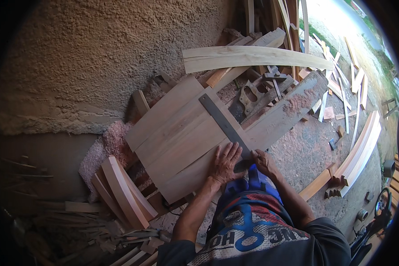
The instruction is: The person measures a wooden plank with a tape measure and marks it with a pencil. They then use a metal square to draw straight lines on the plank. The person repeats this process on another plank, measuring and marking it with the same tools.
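A wide panel of joined wooden boards [173, 133] lies at a slant in front of me, with a dark seam between some boards. Across its right part runs a long, dark, flat bar [219, 119], like a straightedge or the blade of a square. My left hand [226, 162] rests flat with fingers spread on the panel's near edge, beside the bar's near end. To its right, my right hand [265, 163] is closed at the panel's near right corner, close to the bar. Whatever its curled fingers hold is hidden.
A curved pale board [257, 56] spans the far side above a handsaw [251, 95] and a shavings-strewn plank [292, 108]. Curved wood pieces stand stacked at left [124, 190] and right [357, 155]. A rough wall [97, 57] rises at far left; wood scraps litter the ground.
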Demonstrator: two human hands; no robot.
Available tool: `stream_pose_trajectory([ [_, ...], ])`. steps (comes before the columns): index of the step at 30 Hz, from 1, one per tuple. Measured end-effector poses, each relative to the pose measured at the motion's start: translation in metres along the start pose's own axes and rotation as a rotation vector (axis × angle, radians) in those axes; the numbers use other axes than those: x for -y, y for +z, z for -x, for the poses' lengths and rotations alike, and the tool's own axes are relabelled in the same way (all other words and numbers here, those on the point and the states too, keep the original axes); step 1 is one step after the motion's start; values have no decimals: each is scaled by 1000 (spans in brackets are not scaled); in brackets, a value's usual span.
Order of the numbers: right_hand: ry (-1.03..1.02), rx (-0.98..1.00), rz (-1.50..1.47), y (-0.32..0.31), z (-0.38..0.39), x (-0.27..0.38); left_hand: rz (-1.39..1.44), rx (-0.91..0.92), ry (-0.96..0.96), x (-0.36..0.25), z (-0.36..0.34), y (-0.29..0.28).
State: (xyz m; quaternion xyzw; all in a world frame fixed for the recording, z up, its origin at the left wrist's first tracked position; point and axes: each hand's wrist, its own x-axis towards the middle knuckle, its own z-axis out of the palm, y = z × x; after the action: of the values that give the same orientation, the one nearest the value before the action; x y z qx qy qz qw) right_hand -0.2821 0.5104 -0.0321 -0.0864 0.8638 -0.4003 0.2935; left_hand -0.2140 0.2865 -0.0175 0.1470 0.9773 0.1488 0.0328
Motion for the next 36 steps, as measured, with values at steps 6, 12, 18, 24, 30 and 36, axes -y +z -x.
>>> stream_pose_trajectory([
  [6,-297,-396,-61,-58,-27,44,32,-16,3,-1,1,-3],
  [12,-458,-313,-229,-42,-94,115,89,-29,41,3,-3,-11],
  [18,-509,-274,-180,-23,-132,127,118,-33,33,3,-1,-10],
  [24,-524,-264,-132,-20,-141,126,126,-5,19,1,-2,-15],
  [30,-433,-166,-10,-36,-107,112,90,20,10,-2,-1,-19],
  [36,-255,86,323,-60,38,17,61,-46,-9,-1,6,-3],
])
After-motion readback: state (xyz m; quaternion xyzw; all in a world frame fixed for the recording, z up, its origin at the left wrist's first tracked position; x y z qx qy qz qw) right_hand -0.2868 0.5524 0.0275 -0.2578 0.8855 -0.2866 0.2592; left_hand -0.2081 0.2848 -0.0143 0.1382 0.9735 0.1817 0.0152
